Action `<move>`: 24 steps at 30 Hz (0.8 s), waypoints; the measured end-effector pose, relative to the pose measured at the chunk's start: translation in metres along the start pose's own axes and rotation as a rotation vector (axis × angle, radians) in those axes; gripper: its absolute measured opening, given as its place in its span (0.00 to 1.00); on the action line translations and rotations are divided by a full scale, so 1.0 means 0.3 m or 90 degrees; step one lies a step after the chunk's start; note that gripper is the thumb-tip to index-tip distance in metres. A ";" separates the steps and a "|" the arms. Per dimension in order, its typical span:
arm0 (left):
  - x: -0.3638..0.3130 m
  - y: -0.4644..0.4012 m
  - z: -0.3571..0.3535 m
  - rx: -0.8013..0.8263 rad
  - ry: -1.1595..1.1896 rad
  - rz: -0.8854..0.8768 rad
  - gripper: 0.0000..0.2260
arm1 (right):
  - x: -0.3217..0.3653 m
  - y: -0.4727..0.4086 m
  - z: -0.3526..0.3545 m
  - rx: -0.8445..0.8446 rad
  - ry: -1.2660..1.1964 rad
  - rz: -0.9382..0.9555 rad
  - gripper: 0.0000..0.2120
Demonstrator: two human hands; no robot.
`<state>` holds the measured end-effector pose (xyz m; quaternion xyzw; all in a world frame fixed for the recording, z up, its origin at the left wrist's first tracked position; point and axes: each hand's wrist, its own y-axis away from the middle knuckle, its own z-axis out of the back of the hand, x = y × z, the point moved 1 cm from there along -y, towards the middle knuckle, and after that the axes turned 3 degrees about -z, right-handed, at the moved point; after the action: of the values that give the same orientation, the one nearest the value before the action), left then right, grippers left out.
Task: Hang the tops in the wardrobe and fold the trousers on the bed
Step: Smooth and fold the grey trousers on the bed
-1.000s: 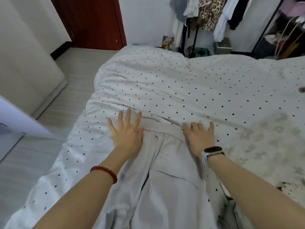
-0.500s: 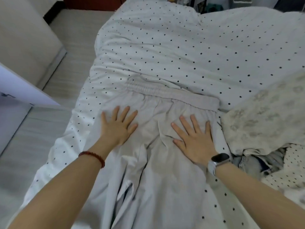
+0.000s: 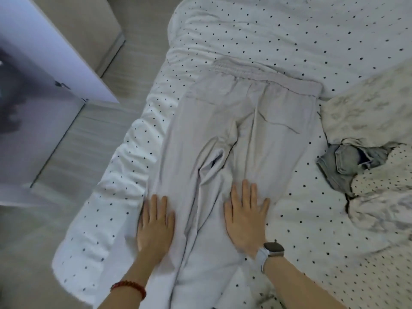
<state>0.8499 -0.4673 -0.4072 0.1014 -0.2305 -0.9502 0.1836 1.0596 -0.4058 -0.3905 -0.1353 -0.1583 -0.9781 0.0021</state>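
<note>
Light grey trousers [image 3: 225, 121] lie spread out on the polka-dot bed [image 3: 289, 41], elastic waistband at the far end and legs running toward me. My left hand [image 3: 155, 224] presses flat on the left leg, fingers straight. My right hand [image 3: 245, 217], with a watch on the wrist, presses flat on the right leg in the same way. A crease and a dark gap show at the crotch between the legs.
Crumpled blue denim [image 3: 347, 161] lies at the right among a pale patterned cloth [image 3: 367, 117] and a spotted garment [image 3: 383, 181]. A white open door panel [image 3: 44, 70] stands to the left over the wooden floor [image 3: 93, 134].
Both hands have slid from the waistband down the trouser legs toward me, smoothing the fabric. The view has tilted downward, so the clothes rail and far wall are gone.
</note>
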 end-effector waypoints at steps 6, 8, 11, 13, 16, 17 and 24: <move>0.157 0.134 -0.046 -0.119 -0.013 -0.006 0.30 | 0.039 0.260 -0.145 -0.027 0.036 0.012 0.23; 0.214 0.173 -0.048 -0.148 0.046 0.008 0.29 | 0.085 0.307 -0.160 -0.031 0.030 -0.019 0.24; 0.298 0.231 -0.047 -0.159 0.216 0.081 0.27 | 0.162 0.394 -0.185 -0.098 -0.003 -0.031 0.27; 0.357 0.258 -0.051 -0.157 0.276 0.074 0.23 | 0.222 0.472 -0.218 -0.174 -0.040 -0.003 0.25; 0.461 0.295 -0.076 -0.124 0.401 0.050 0.13 | 0.347 0.648 -0.322 -0.148 -0.116 -0.026 0.21; 0.485 0.307 -0.073 -0.117 0.463 0.031 0.15 | 0.386 0.693 -0.355 -0.118 -0.137 -0.055 0.22; 0.587 0.336 0.104 -0.144 0.602 0.005 0.17 | 0.543 0.767 -0.402 0.034 -0.460 -0.224 0.11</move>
<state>0.7113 -0.6078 -0.3512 0.5006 -0.0177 -0.8185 0.2813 0.8816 -0.6554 -0.3862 -0.4410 -0.1950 -0.8486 -0.2176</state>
